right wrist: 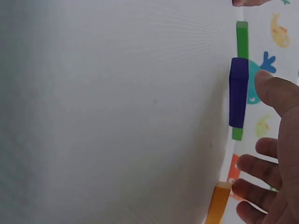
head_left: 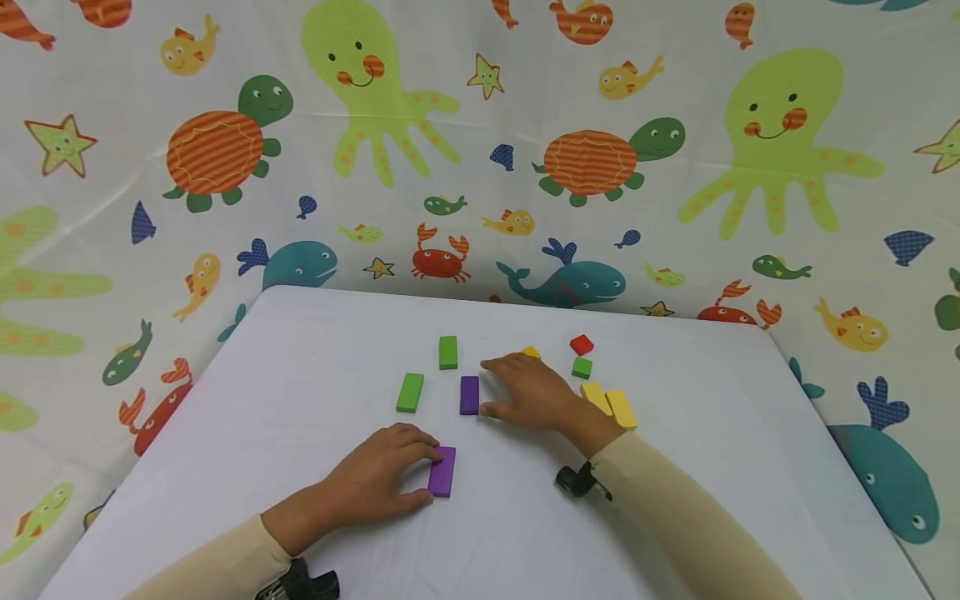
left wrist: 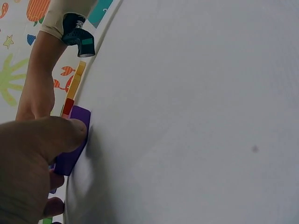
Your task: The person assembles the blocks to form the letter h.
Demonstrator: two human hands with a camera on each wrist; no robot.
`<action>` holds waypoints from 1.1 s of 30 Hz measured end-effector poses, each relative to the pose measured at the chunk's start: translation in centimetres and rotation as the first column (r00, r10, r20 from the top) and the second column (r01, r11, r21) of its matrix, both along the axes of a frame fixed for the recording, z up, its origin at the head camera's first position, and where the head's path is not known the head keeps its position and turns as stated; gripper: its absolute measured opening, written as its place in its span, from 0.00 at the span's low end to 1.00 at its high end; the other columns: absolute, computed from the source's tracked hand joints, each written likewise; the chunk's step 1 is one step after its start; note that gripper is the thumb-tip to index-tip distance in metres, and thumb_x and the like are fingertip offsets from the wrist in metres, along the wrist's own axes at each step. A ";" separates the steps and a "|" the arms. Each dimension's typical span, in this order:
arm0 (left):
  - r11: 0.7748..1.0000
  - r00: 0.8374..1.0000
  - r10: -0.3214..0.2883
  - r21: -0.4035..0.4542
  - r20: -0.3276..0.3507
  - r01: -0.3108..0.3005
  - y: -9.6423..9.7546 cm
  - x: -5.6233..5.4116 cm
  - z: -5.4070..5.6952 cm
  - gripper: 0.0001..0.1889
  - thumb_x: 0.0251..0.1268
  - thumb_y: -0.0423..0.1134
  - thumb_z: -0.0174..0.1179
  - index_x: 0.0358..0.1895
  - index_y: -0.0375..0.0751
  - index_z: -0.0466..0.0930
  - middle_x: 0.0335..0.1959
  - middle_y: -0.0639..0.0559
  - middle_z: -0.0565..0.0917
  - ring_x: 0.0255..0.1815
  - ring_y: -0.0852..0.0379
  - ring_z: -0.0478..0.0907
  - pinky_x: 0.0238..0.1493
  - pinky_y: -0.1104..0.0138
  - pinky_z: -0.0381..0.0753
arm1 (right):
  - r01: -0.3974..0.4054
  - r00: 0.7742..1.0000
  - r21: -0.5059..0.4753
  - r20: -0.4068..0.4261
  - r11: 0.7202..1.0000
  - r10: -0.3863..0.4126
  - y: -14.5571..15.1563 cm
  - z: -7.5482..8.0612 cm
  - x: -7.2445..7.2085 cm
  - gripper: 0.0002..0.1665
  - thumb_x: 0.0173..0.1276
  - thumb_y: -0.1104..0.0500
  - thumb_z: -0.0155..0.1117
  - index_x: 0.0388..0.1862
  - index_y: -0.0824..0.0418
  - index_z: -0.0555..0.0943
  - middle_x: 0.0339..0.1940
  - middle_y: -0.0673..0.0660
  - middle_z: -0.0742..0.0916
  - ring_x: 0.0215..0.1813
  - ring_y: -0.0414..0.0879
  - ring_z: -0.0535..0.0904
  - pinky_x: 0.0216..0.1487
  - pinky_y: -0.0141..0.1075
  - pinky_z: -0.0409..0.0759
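Left hand (head_left: 375, 479) comes in from the lower left, back of it up, thumb and index pinching a purple rectangular block (head_left: 444, 475) on the white table (head_left: 300, 358); its long axis runs away from the person, far end tipped slightly right. Next over, a darker purple block (head_left: 469, 397) points pretty much straight away. Right hand (head_left: 534, 393) reaches leftward just beside it, fingers loosely spread, gripping nothing. Two yellow blocks (head_left: 622, 409) slant near its wrist.

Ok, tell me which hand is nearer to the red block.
Right. In the head view, the right hand is left of and below the red block, apart from it; the left hand is much farther left and lower, holding a purple block.
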State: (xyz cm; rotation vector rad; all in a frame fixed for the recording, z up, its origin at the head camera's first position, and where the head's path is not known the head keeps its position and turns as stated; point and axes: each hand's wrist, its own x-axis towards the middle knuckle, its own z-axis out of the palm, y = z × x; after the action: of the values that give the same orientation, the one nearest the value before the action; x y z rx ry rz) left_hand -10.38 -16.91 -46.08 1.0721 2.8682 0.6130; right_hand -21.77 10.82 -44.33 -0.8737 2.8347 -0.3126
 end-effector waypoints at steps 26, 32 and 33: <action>1.000 1.000 -0.004 0.014 -0.011 0.004 0.1 0.2 0.1 0.21 0.57 0.52 0.75 0.53 0.53 0.84 0.57 0.61 0.81 0.63 0.57 0.74 0.65 0.55 0.75 | -0.096 0.995 0.021 -0.003 0.995 0.096 -1.3 -0.3 0.0 0.39 0.66 0.36 0.71 0.72 0.50 0.76 0.64 0.48 0.82 0.71 0.47 0.70 0.71 0.45 0.71; 1.000 1.000 0.002 0.006 -0.016 -0.002 0.0 0.3 0.1 0.22 0.56 0.52 0.75 0.54 0.53 0.84 0.58 0.60 0.81 0.63 0.57 0.74 0.65 0.54 0.75 | -0.106 0.994 0.009 -0.029 0.994 0.106 -1.4 -0.3 0.0 0.38 0.65 0.37 0.72 0.70 0.51 0.78 0.61 0.49 0.84 0.68 0.47 0.72 0.68 0.44 0.74; 1.000 1.000 0.003 0.008 -0.016 -0.003 0.0 0.3 0.1 0.22 0.56 0.52 0.75 0.54 0.53 0.84 0.58 0.60 0.81 0.63 0.56 0.74 0.65 0.54 0.75 | -0.107 0.994 0.007 -0.033 0.994 0.107 -1.4 -0.3 0.0 0.37 0.65 0.37 0.72 0.69 0.51 0.78 0.60 0.48 0.84 0.68 0.47 0.72 0.68 0.44 0.74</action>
State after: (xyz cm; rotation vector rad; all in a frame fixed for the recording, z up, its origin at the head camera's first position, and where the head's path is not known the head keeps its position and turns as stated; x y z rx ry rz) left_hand -10.06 -16.93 -45.99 1.0794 2.8834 0.6201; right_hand -21.74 9.44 -44.67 -1.0345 2.8046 -0.2783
